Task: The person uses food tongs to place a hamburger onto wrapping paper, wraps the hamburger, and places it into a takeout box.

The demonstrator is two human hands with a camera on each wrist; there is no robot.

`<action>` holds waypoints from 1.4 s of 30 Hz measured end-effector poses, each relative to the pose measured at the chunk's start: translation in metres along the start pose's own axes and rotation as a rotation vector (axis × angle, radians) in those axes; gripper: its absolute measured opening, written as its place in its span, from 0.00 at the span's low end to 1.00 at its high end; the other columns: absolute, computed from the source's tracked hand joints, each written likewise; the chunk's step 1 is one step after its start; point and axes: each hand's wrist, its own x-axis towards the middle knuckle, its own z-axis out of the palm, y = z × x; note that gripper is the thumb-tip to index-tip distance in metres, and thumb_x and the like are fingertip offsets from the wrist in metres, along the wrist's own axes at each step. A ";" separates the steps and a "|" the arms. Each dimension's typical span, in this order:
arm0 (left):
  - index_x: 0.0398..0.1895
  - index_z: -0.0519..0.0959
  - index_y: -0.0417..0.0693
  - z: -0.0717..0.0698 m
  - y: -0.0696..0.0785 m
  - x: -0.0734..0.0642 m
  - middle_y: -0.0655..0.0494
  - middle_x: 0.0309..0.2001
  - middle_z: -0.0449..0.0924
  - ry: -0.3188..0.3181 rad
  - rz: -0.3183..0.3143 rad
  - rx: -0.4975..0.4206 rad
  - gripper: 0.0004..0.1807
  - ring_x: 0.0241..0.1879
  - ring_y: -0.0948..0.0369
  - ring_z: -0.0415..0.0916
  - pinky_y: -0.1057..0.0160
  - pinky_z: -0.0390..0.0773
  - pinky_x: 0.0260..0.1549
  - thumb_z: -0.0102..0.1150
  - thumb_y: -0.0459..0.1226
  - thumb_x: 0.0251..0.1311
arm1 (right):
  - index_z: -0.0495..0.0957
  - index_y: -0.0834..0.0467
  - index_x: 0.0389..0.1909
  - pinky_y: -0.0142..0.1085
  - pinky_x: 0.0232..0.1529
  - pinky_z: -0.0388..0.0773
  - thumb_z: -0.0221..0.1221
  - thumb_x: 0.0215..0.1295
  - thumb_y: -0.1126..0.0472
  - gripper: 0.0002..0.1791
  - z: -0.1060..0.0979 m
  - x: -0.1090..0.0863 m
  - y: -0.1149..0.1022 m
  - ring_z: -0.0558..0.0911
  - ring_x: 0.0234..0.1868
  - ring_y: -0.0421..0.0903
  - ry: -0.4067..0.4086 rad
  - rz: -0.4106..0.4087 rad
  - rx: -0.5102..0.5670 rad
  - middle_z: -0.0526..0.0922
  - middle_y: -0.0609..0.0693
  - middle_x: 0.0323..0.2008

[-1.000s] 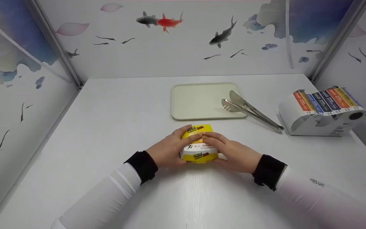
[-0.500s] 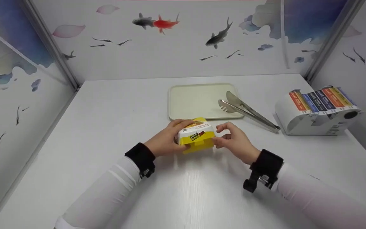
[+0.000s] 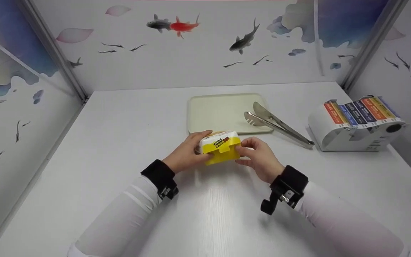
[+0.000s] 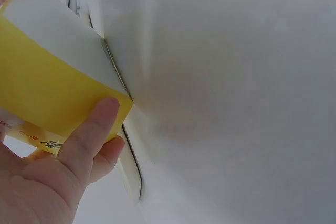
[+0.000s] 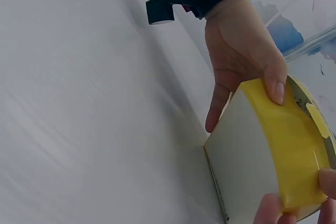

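A yellow and white cardboard burger box (image 3: pixel 222 147) is held above the table, tilted so its front with a tab faces the head camera. My left hand (image 3: pixel 188 153) grips its left end, thumb on the yellow front and fingers over the far side. My right hand (image 3: pixel 260 157) pinches the right front corner with curled fingers. In the left wrist view the box (image 4: pixel 47 77) shows its white underside, and one left finger presses near a corner. The right wrist view has the box (image 5: pixel 283 145) between the left hand (image 5: pixel 241 51) and the right fingertips (image 5: pixel 269 209).
Behind the box lies a pale green tray (image 3: pixel 216 110). Metal tongs (image 3: pixel 280 126) rest partly on its right edge. A white holder with several coloured boxes (image 3: pixel 357 125) stands at the right. Patterned walls (image 3: pixel 205 71) enclose the table.
The box has been lifted and tipped, turning its front toward the head camera. My right hand came off the top, moved away, then returned to the right front corner. My left hand kept its grip.
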 end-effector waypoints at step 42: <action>0.80 0.61 0.61 0.010 0.002 -0.005 0.50 0.78 0.60 -0.026 0.099 0.099 0.51 0.69 0.51 0.69 0.49 0.70 0.75 0.79 0.44 0.54 | 0.78 0.63 0.54 0.41 0.42 0.90 0.73 0.64 0.57 0.23 -0.015 0.002 -0.019 0.90 0.42 0.54 -0.112 -1.363 -1.418 0.86 0.59 0.48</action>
